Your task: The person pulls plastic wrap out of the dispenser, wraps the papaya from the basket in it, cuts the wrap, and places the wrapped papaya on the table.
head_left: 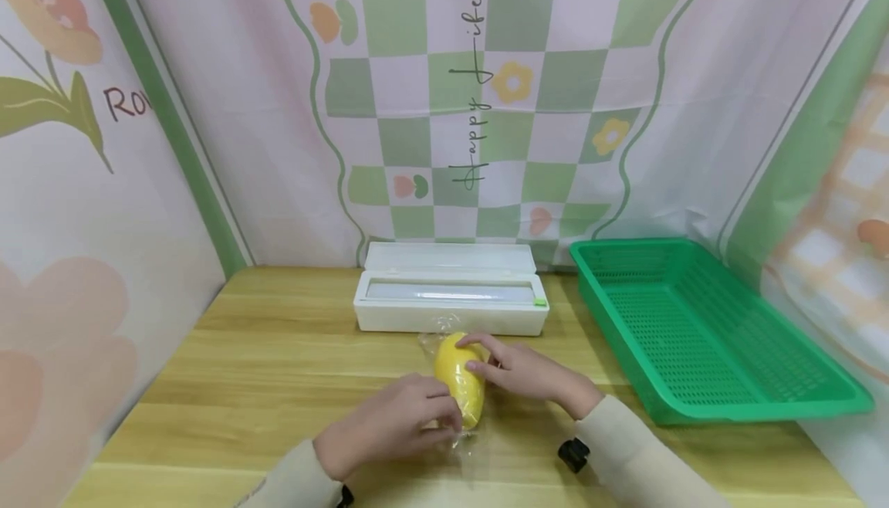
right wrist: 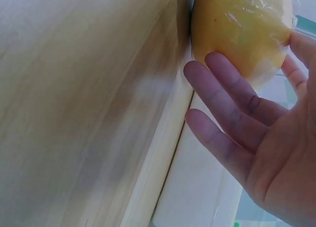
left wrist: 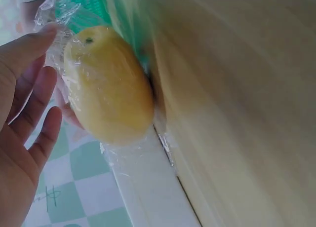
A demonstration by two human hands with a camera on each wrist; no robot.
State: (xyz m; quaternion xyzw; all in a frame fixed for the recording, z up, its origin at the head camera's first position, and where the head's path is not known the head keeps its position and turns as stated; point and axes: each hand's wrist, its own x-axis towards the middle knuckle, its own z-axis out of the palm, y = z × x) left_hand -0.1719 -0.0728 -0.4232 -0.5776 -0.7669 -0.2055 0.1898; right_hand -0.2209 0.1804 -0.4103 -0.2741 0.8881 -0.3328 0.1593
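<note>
A yellow mango [head_left: 460,381] lies on the table under clear cling film [left wrist: 59,19], with loose film sticking out at both ends. At its near end my left hand [head_left: 399,419] pinches the bunched film; in the left wrist view the thumb lies on it and the other fingers are loosely bent. My right hand [head_left: 524,369] rests its index finger and thumb on the mango's far right side. Its other fingers [right wrist: 222,98] are extended beside the fruit, holding nothing. Creases of film shine over the mango [left wrist: 108,89], whose dark stem spot faces the left hand.
Behind the mango stands a white cling film box [head_left: 451,316], its lid [head_left: 450,258] raised, a roll inside and a small green piece at its right end. To the right sits a green plastic basket [head_left: 625,338]. Printed curtains hang behind the wooden table [head_left: 278,353].
</note>
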